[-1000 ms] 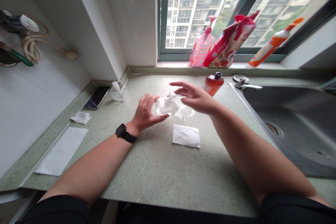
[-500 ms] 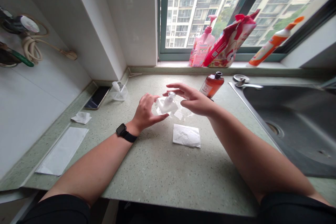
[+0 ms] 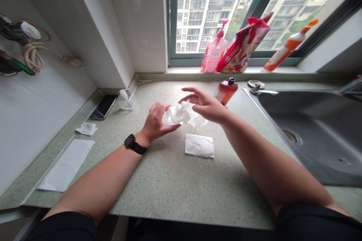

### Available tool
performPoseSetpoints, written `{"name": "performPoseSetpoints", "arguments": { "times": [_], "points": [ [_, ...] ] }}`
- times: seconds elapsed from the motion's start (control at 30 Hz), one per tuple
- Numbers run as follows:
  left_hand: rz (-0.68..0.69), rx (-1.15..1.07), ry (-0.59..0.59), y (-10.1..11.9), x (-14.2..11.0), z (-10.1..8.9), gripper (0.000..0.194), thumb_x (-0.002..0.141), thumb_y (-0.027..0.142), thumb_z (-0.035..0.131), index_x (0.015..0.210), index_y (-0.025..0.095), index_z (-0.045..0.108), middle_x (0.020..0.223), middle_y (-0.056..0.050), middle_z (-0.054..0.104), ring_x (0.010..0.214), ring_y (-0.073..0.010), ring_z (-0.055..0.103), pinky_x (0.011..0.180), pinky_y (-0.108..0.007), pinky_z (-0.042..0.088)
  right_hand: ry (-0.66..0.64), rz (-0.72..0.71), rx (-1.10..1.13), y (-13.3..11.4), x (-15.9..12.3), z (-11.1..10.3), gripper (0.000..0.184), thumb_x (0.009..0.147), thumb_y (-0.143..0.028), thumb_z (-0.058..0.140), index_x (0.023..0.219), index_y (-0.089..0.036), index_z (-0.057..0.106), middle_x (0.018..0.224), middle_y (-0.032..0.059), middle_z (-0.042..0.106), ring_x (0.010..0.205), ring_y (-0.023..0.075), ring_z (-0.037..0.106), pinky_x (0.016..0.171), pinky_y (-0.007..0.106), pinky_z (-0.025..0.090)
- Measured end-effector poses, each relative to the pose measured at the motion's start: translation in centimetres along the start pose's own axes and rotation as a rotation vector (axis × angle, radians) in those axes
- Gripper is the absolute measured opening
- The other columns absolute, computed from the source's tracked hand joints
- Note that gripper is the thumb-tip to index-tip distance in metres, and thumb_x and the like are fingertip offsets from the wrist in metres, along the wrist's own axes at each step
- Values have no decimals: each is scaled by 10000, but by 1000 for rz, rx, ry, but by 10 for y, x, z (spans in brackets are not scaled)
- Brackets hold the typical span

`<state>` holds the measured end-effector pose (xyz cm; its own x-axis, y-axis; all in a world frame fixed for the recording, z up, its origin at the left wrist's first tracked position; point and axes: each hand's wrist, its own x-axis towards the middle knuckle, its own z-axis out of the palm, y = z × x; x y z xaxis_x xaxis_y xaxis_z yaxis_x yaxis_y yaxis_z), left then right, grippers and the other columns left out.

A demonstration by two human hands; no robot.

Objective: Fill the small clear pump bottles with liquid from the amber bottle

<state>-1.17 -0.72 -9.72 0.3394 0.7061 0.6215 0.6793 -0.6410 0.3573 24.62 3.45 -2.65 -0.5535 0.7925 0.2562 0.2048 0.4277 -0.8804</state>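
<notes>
A small clear, square-sided container (image 3: 178, 116) with a rounded translucent knob (image 3: 184, 104) on top stands before me, tilted slightly toward the right. My left hand (image 3: 158, 120) grips its left side, thumb in front and fingers behind. My right hand (image 3: 205, 105) hovers at the knob with fingers spread; one fingertip is at the knob, and I cannot tell whether it presses on it. Crumpled clear film or tissue (image 3: 198, 119) lies just right of the container. Behind my right hand stands an amber bottle (image 3: 226, 92) with an open black neck.
A folded white tissue (image 3: 199, 145) lies nearer me. Leftward are another clear container (image 3: 126, 100), a phone (image 3: 103, 107), a crumpled tissue (image 3: 87, 128) and a long folded tissue (image 3: 66, 165). A metal sink (image 3: 311, 128) is at right. Bottles and a red bag (image 3: 244, 45) line the sill.
The view has shifted slightly. My right-hand fingers have moved a little at the knob, which looks turned. My left hand keeps its grip on the container.
</notes>
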Motion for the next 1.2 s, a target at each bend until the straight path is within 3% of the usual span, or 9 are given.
{"name": "performPoseSetpoints", "arguments": {
  "times": [0.13, 0.27, 0.6, 0.9, 1.2],
  "points": [
    [-1, 0, -13, 0, 0, 0, 673, 884, 657, 846, 1338, 238, 581, 1233, -101, 744, 1177, -339, 707, 1226, -638, 468, -107, -47, 46, -6, -1, 1, 805, 745, -117, 562, 1532, -276, 514, 1344, 104, 787, 1372, 269, 691, 1172, 517, 533],
    [33, -27, 14, 1, 0, 1, 657, 906, 650, 827, 1340, 227, 576, 1257, -106, 749, 1193, -336, 712, 1259, -653, 439, -141, -49, 106, -3, -1, 0, 816, 740, -116, 592, 1536, -286, 533, 1332, 101, 784, 1401, 290, 676, 1129, 501, 573],
    [35, -16, 5, -1, -1, 3, 661, 901, 668, 823, 1334, 234, 577, 1271, -104, 756, 1203, -337, 723, 1296, -671, 400, -136, 13, 95, 8, 1, -7, 702, 778, -133, 634, 1456, -319, 644, 1312, 66, 792, 1373, 297, 684, 1131, 497, 565],
    [52, -8, 21, 1, 1, 0, 644, 899, 646, 831, 1321, 225, 589, 1235, -99, 753, 1156, -330, 720, 1227, -640, 473, -113, -10, 91, 11, 1, -5, 650, 789, -156, 663, 1412, -336, 689, 1323, 52, 785, 1364, 292, 686, 1135, 484, 568],
    [47, -15, 20, 0, 0, 1, 646, 909, 652, 822, 1324, 222, 575, 1236, -104, 744, 1163, -328, 712, 1236, -642, 460, -59, -70, 1, 6, 2, -6, 392, 863, -296, 775, 1255, -291, 790, 1287, 68, 792, 1215, 268, 731, 1139, 495, 555]
  ]
}}
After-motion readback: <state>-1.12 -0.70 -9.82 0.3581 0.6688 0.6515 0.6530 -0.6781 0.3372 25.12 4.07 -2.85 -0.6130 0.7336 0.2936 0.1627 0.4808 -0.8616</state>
